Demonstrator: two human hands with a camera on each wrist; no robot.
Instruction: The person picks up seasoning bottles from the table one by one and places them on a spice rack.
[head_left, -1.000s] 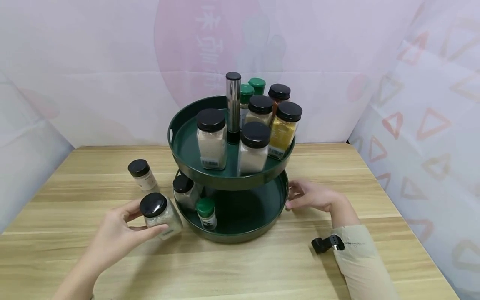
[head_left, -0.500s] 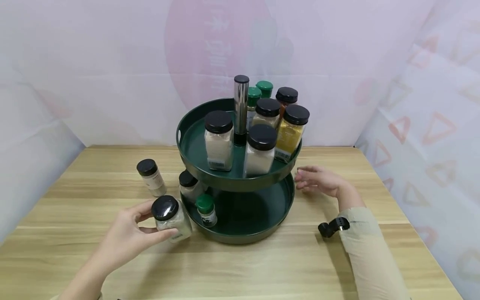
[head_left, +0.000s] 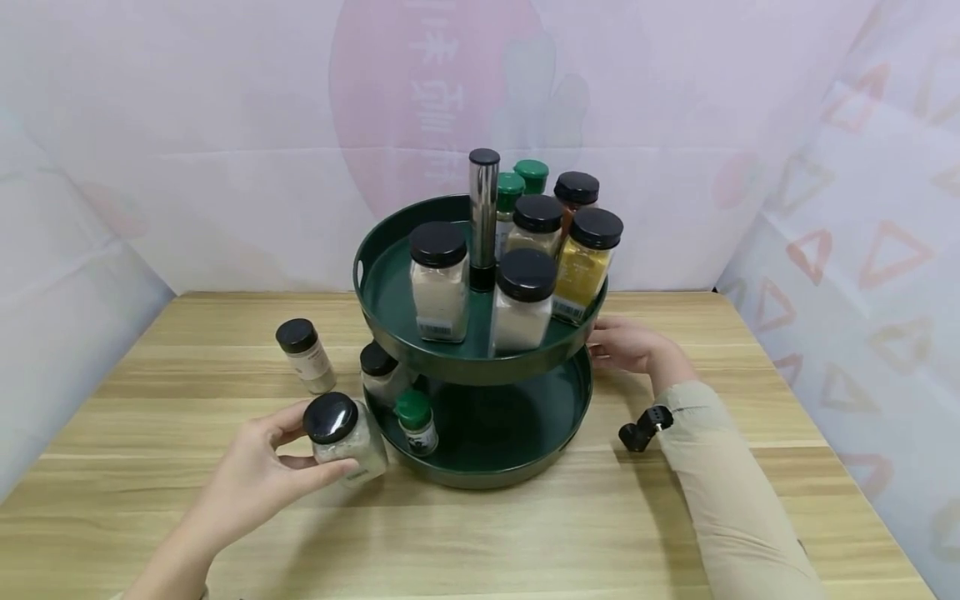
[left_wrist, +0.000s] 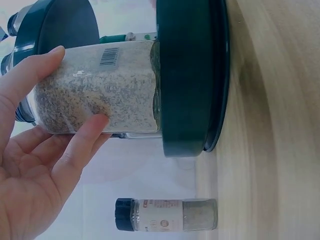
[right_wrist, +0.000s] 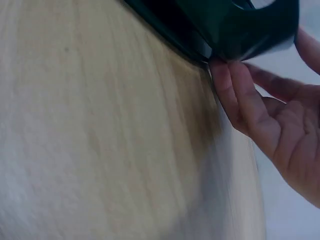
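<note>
My left hand (head_left: 258, 475) holds a clear, square, black-lidded spice jar (head_left: 363, 446) between thumb and fingers, tilted at the left front of a two-tier dark green turntable rack (head_left: 480, 479). In the left wrist view, pale speckled flakes show inside the spice jar (left_wrist: 110, 90), and its base is close to the lower tray's wall (left_wrist: 185, 90). At the rack's right side, my right hand (head_left: 630, 346) touches the lower tray with extended fingertips; the upper tray partly hides them. The right wrist view shows these fingers (right_wrist: 240, 90) at the tray's bottom edge.
On the lower tray stand a green-capped small jar (head_left: 422, 433) and a black-lidded jar (head_left: 382, 383). Several spice jars, including a yellow one (head_left: 581, 275), fill the upper tray (head_left: 480, 369) around a metal post (head_left: 483, 217). A slim black-capped shaker (head_left: 311, 362) stands on the table at left.
My right hand came away from the lower tray, then moved back against it, farther behind the rim. The head view shifted slightly; the left hand keeps the jar beside the rack.
</note>
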